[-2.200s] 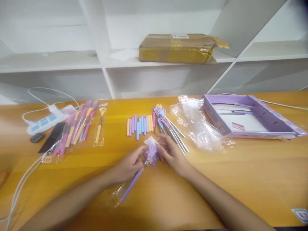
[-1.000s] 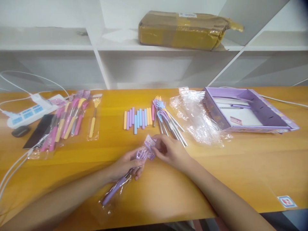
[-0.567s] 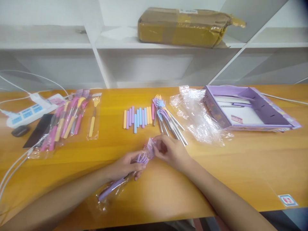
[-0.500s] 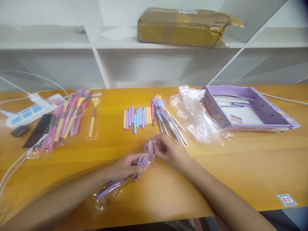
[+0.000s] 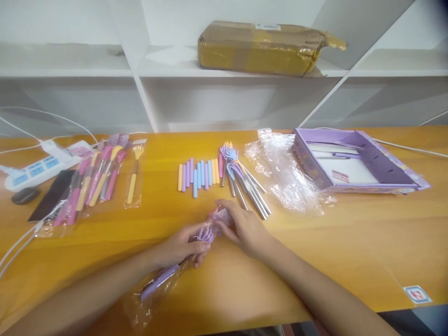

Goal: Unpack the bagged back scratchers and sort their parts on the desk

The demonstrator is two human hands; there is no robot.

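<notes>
A purple back scratcher [image 5: 164, 278] in a clear plastic sleeve lies slantwise on the wooden table [image 5: 350, 242], its claw head pointing up right. My left hand [image 5: 182, 246] is closed around its shaft just below the claw. My right hand [image 5: 241, 227] pinches the sleeve's top flap [image 5: 220, 215] at the claw end. Both hands meet at the table's middle front.
Behind the hands lie a row of coloured grips [image 5: 198, 172], a bunch of bare scratchers [image 5: 243, 179], crumpled plastic sleeves [image 5: 283, 172] and an open purple box [image 5: 353, 161]. Wrapped scratchers [image 5: 94, 179], a power strip [image 5: 38, 165] and cables sit at left. A taped parcel [image 5: 262, 46] rests on the shelf.
The wrapped scratcher has slid down and left under my left hand. My right hand has pulled the sleeve's flap off the claw end, so the purple claw shows more.
</notes>
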